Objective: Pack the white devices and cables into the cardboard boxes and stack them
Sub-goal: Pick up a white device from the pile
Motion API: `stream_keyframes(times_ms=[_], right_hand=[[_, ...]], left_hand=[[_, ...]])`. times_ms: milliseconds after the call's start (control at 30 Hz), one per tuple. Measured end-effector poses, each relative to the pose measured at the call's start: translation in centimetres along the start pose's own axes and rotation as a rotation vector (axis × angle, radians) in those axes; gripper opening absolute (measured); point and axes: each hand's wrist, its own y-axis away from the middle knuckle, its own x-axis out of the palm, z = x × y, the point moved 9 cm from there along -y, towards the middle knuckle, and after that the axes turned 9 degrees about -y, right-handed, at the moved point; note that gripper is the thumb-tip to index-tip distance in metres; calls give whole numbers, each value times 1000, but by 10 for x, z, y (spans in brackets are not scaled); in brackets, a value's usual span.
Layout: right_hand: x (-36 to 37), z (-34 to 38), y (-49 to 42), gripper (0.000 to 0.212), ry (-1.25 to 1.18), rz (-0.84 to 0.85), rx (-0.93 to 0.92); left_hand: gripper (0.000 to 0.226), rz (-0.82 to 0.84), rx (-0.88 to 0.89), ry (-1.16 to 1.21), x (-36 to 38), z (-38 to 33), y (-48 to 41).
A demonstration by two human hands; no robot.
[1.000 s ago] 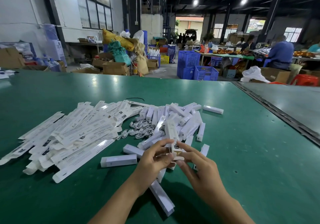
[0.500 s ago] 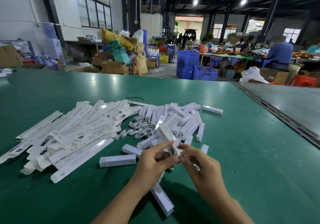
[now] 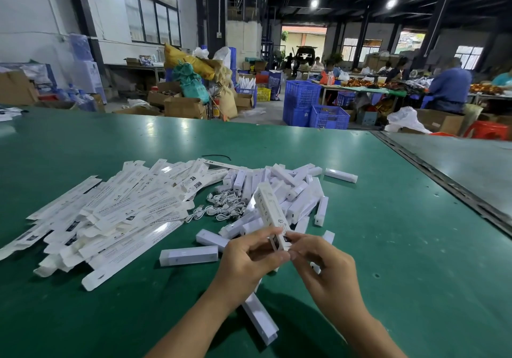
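The box (image 3: 270, 208) is up off the bench (image 3: 401, 260), with its long axis pointing up and away. Left hand (image 3: 249, 260) and right hand (image 3: 329, 274) both pinch its near end, so the flap's right at the fingertips.

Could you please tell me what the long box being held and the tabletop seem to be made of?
Box: thin white printed cardboard, apparently, matte; folded end flaps and printed marks show. Tabletop: green mat, perhaps rubber or PVC; slight sheen, with pale glare patches towards its far edge.
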Motion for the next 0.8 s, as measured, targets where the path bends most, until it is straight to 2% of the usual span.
stream_keyframes(times_ms=[133,267,300,400,467,567,633,700,733,800], right_hand=[[0,-5,1,35,-48,-32,99],[-2,-3,0,27,-39,-15,104],[-2,-2,0,30,-21,1,93],[-1,-2,-2,53,134,57,58],[-6,-9,-3,63,287,33,70],[-20,-12,-7,47,411,-89,80],[-21,-15,-6,37,426,-97,83],[-18,-21,-5,33,385,-54,129],[-14,-24,-4,34,356,-16,158],[-3,-25,-3,38,309,82,197]], left_hand=[[39,11,13,-7,0,-2,1],[34,14,43,-36,-1,-5,0],[32,14,50,-15,-1,-8,-1],[34,57,39,275,1,-14,-1],[37,104,20,444,1,-17,-2],[49,131,-10,603,-4,-15,-5],[61,146,-23,657,-5,-14,-6],[73,207,1,632,-3,-17,-5],[68,235,21,550,-1,-18,-3],[37,230,51,244,4,-13,-1]])
